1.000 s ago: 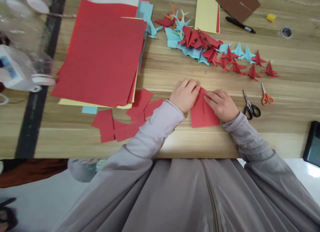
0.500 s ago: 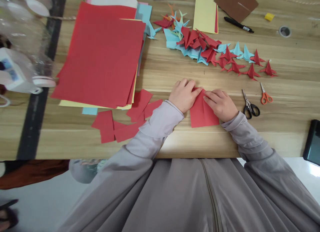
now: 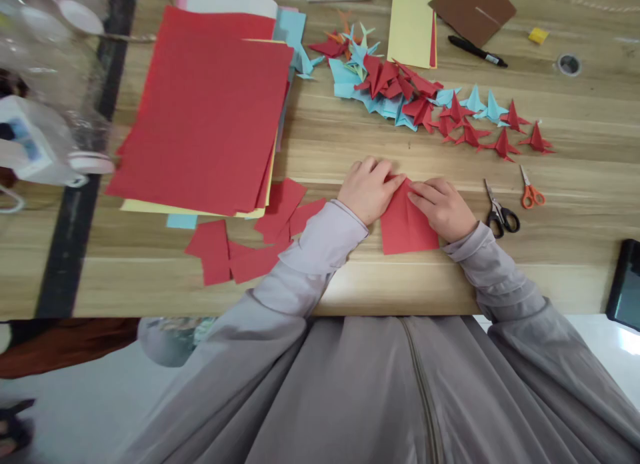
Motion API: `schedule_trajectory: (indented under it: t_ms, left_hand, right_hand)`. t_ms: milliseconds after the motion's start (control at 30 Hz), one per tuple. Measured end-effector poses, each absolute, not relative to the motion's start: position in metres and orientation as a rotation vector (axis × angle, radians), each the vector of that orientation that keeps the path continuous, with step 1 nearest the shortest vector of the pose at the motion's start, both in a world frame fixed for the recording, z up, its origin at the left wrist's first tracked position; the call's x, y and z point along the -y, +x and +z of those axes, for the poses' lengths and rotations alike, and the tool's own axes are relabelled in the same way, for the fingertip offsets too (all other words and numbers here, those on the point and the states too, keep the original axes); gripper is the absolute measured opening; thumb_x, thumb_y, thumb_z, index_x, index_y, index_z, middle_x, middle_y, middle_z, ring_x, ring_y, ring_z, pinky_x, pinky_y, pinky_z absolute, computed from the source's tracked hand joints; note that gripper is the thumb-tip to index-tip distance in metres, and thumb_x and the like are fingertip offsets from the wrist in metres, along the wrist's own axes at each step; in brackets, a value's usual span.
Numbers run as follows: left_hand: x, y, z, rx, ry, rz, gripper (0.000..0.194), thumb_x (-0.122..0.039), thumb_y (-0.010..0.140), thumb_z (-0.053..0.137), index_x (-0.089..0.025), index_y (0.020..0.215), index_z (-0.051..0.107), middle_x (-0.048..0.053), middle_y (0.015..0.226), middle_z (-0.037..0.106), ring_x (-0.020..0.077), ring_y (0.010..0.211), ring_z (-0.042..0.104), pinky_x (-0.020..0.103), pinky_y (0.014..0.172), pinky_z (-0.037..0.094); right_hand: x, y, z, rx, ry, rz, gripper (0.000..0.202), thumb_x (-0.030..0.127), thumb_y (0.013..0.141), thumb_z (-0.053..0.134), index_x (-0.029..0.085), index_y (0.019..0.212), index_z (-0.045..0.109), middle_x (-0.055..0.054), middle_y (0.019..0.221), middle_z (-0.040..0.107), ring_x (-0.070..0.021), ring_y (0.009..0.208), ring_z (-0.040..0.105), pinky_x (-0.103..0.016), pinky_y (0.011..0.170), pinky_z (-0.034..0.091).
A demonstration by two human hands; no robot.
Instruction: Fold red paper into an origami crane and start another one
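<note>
A red sheet of paper (image 3: 409, 227) with a crease down its middle lies on the wooden table in front of me, its top corners folded or hidden beneath my fingers. My left hand (image 3: 369, 189) grips its upper left edge, fingers bent together. On the upper right edge, my right hand (image 3: 443, 207) has its fingers closed against the paper. The fingertips of both hands are near each other at the top. Several red paper pieces (image 3: 255, 263) lie left of my left forearm.
A stack of large red sheets (image 3: 210, 117) lies at the left. Folded red figures (image 3: 503, 144) and blue ones (image 3: 493, 107) spread beyond my hands. Black scissors (image 3: 501, 217) and orange scissors (image 3: 531, 194) lie right. A phone-like device (image 3: 626, 284) is at the right edge.
</note>
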State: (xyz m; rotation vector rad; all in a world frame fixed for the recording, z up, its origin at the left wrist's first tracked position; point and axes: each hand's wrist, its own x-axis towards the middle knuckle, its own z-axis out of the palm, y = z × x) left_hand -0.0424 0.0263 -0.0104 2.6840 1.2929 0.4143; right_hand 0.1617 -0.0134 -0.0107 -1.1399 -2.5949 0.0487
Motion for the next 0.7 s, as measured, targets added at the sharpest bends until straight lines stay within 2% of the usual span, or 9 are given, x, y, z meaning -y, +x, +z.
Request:
schedule_trajectory:
  t_ms: [300,500,700]
  left_hand:
    - [-0.026,-0.043,-0.005,-1.276,2.700,0.342,0.043,-0.036,0.097,0.030,-0.022,0.120,0.064,0.013,0.105,0.056,0.0275,0.099,0.046,0.041,0.079,0.035]
    - [-0.022,-0.042,0.001,-1.262,2.694,0.343,0.046,-0.043,0.090,0.043,-0.017,0.121,0.063,0.016,0.106,0.055,0.0321,0.101,0.044,0.045,0.079,0.035]
    - [-0.018,-0.040,0.006,-1.317,2.644,0.319,0.046,-0.044,0.088,0.046,-0.018,0.122,0.063,0.016,0.109,0.053,0.0342,0.104,0.044,0.048,0.080,0.035]
  right_hand:
    - [0.013,0.162,-0.011,2.600,-1.136,0.074,0.034,0.014,0.096,0.038,0.015,0.114,0.066,-0.013,0.123,0.064,-0.0250,0.103,0.050,-0.042,0.084,0.042]
    - [0.013,0.162,-0.009,2.612,-1.151,0.052,0.032,0.015,0.095,0.040,0.016,0.115,0.065,-0.012,0.122,0.065,-0.0247,0.103,0.050,-0.041,0.082,0.040]
    - [0.014,0.162,-0.011,2.592,-1.172,0.043,0.031,0.013,0.093,0.042,0.014,0.112,0.066,-0.012,0.122,0.065,-0.0247,0.105,0.049,-0.040,0.084,0.039]
